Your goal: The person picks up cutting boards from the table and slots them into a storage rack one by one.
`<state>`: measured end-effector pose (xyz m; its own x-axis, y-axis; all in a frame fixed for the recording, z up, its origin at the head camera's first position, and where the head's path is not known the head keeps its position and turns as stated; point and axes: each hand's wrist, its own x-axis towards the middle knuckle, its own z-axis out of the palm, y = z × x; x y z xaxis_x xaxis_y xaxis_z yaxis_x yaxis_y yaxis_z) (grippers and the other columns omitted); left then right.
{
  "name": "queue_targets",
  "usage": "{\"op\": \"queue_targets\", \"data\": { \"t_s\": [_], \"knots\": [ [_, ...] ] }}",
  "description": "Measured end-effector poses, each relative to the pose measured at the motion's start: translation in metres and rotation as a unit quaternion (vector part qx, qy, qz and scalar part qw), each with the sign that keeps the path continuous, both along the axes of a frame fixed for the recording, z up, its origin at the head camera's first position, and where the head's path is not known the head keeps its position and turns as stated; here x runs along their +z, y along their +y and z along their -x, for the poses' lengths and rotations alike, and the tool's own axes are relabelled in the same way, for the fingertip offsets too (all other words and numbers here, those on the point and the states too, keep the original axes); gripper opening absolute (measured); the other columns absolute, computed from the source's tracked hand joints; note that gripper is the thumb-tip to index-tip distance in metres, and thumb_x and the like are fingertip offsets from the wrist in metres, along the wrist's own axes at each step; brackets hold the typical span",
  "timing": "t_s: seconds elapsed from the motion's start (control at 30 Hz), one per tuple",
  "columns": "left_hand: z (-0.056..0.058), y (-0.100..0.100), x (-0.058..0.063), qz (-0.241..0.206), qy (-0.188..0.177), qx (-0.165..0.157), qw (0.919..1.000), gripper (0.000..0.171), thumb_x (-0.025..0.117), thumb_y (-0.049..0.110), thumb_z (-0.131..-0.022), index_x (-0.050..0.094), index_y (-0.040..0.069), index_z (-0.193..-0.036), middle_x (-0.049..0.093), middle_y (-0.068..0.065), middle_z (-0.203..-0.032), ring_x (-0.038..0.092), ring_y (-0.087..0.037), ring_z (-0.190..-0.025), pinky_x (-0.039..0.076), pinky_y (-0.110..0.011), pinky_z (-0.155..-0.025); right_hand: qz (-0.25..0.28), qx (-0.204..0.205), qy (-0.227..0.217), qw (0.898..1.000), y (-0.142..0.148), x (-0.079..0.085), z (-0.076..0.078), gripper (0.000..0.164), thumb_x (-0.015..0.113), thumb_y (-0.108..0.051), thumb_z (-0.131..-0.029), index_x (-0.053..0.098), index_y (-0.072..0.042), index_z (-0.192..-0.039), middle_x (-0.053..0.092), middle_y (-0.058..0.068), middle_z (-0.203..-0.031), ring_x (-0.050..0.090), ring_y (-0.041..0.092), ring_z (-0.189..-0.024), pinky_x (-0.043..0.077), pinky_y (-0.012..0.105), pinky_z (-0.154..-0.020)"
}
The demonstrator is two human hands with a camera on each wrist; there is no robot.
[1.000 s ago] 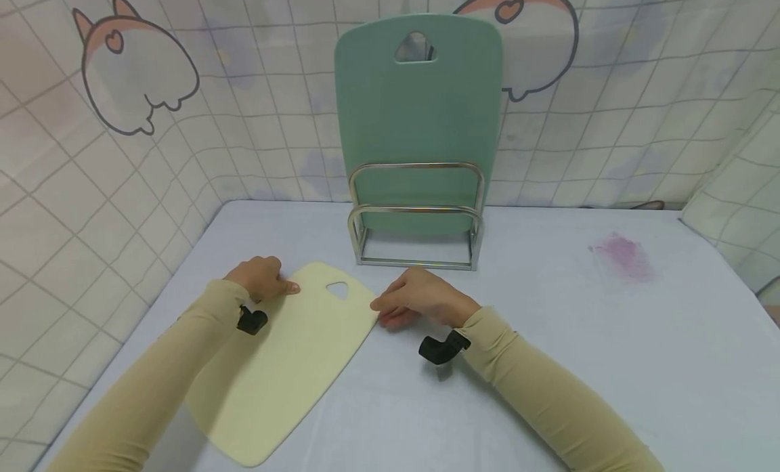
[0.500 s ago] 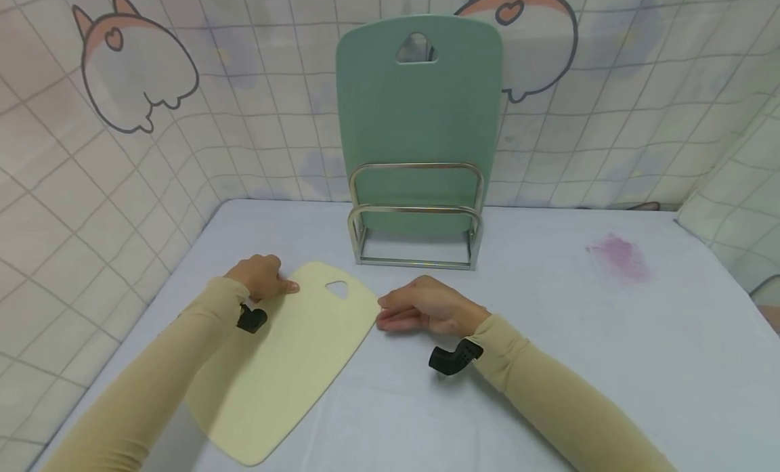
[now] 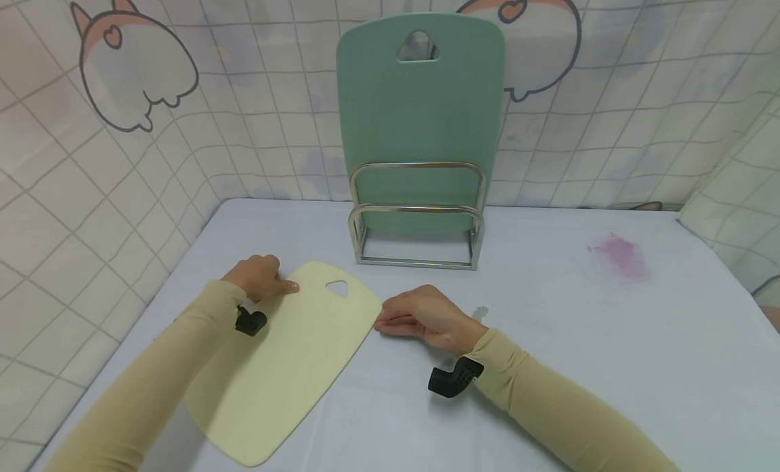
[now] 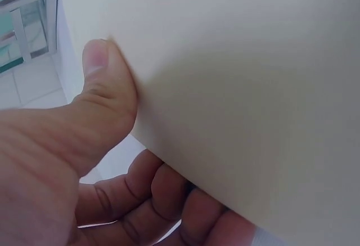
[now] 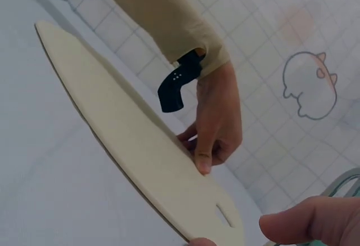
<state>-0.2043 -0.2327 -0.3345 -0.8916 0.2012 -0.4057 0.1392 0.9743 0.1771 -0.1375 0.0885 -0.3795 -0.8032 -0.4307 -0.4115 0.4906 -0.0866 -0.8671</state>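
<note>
A pale yellow cutting board (image 3: 286,363) with a small handle hole lies slanted on the white table in the head view. My left hand (image 3: 258,279) grips its left edge near the top. In the left wrist view the thumb (image 4: 109,83) presses on the upper face while the fingers curl beneath. My right hand (image 3: 429,319) touches the upper right edge with its fingertips, fingers fairly straight. From the right wrist view, its thumb (image 5: 304,220) stands apart from the board, and one fingertip (image 5: 201,242) meets the edge.
A green cutting board (image 3: 420,113) stands upright in a metal rack (image 3: 417,208) at the back of the table. Grid-patterned cloth (image 3: 274,120) hangs behind and at the sides. A pink stain (image 3: 621,257) and a small greyish spot (image 3: 480,313) mark the white table (image 3: 579,357).
My right hand has slid slightly down along the board's right edge, and its thumb no longer overlaps the board's face. My left hand and the board stay almost still.
</note>
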Motion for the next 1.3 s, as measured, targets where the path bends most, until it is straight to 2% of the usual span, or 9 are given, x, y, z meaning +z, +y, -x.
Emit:
{"op": "queue_targets", "data": {
  "t_s": [0.17, 0.4, 0.53, 0.67, 0.8, 1.03, 1.17, 1.3],
  "knots": [
    [0.000, -0.002, 0.000, -0.009, -0.009, 0.008, 0.9999, 0.052, 0.062, 0.043, -0.102, 0.058, -0.008, -0.107, 0.065, -0.015, -0.090, 0.059, -0.020, -0.071, 0.049, -0.030, -0.066, -0.005, -0.027, 0.026, 0.999, -0.005, 0.000, -0.003, 0.038, 0.065, 0.004, -0.092, 0.062, 0.018, -0.126, 0.078, 0.009, -0.099, 0.075, 0.013, -0.090, 0.061, 0.028, -0.093],
    [0.003, -0.004, 0.001, -0.013, -0.018, 0.011, 0.9997, 0.057, 0.062, 0.045, -0.102, 0.057, -0.010, -0.114, 0.070, -0.020, -0.100, 0.065, -0.019, -0.071, 0.052, -0.030, -0.068, -0.003, -0.015, 0.034, 0.999, -0.006, 0.000, -0.004, 0.039, 0.067, 0.003, -0.093, 0.061, 0.016, -0.129, 0.073, 0.024, -0.124, 0.076, 0.015, -0.099, 0.061, 0.029, -0.095],
    [0.004, -0.006, 0.001, -0.017, -0.018, 0.007, 0.9997, 0.059, 0.062, 0.046, -0.102, 0.057, -0.011, -0.114, 0.071, -0.021, -0.101, 0.065, -0.018, -0.069, 0.053, -0.031, -0.069, -0.006, -0.008, 0.037, 0.999, -0.007, -0.001, -0.003, 0.036, 0.069, 0.001, -0.093, 0.065, 0.015, -0.126, 0.074, 0.021, -0.120, 0.076, 0.014, -0.098, 0.061, 0.030, -0.096],
    [0.004, -0.006, 0.000, -0.020, -0.020, 0.002, 0.9996, 0.061, 0.061, 0.047, -0.102, 0.058, -0.012, -0.115, 0.071, -0.021, -0.100, 0.064, -0.018, -0.068, 0.053, -0.031, -0.069, -0.021, -0.017, 0.045, 0.999, -0.010, -0.005, -0.003, 0.034, 0.070, 0.001, -0.092, 0.066, 0.014, -0.123, 0.075, 0.015, -0.113, 0.075, 0.012, -0.094, 0.062, 0.028, -0.093],
    [0.003, -0.009, -0.001, -0.029, -0.032, 0.010, 0.9990, 0.065, 0.061, 0.048, -0.102, 0.058, -0.014, -0.119, 0.071, -0.021, -0.101, 0.062, -0.018, -0.072, 0.052, -0.031, -0.070, -0.051, -0.034, 0.078, 0.995, -0.014, -0.010, -0.005, 0.035, 0.072, 0.000, -0.089, 0.066, 0.013, -0.121, 0.074, 0.012, -0.107, 0.072, 0.009, -0.087, 0.061, 0.025, -0.088],
    [0.005, -0.014, -0.005, -0.045, -0.046, 0.026, 0.9976, 0.069, 0.060, 0.051, -0.101, 0.058, -0.015, -0.123, 0.070, -0.016, -0.095, 0.061, -0.019, -0.076, 0.050, -0.031, -0.072, -0.100, -0.076, 0.110, 0.986, -0.022, -0.012, -0.007, 0.043, 0.078, 0.003, -0.084, 0.065, 0.008, -0.124, 0.075, 0.016, -0.111, 0.069, 0.009, -0.087, 0.058, 0.022, -0.080],
    [0.004, -0.013, -0.002, -0.046, -0.048, 0.028, 0.9974, 0.069, 0.060, 0.052, -0.102, 0.059, -0.014, -0.122, 0.066, -0.011, -0.087, 0.060, -0.020, -0.076, 0.050, -0.031, -0.072, -0.104, -0.079, 0.121, 0.984, -0.023, -0.013, -0.008, 0.045, 0.079, 0.003, -0.082, 0.063, 0.006, -0.124, 0.074, 0.015, -0.111, 0.070, 0.011, -0.090, 0.058, 0.022, -0.081],
    [0.004, -0.015, -0.003, -0.051, -0.046, 0.025, 0.9973, 0.065, 0.060, 0.052, -0.101, 0.062, -0.011, -0.117, 0.067, -0.011, -0.087, 0.063, -0.020, -0.077, 0.051, -0.032, -0.072, -0.119, -0.079, 0.139, 0.980, -0.024, -0.013, -0.009, 0.043, 0.079, 0.000, -0.081, 0.063, 0.003, -0.121, 0.073, 0.013, -0.109, 0.068, 0.012, -0.090, 0.056, 0.022, -0.080]
  ]
}}
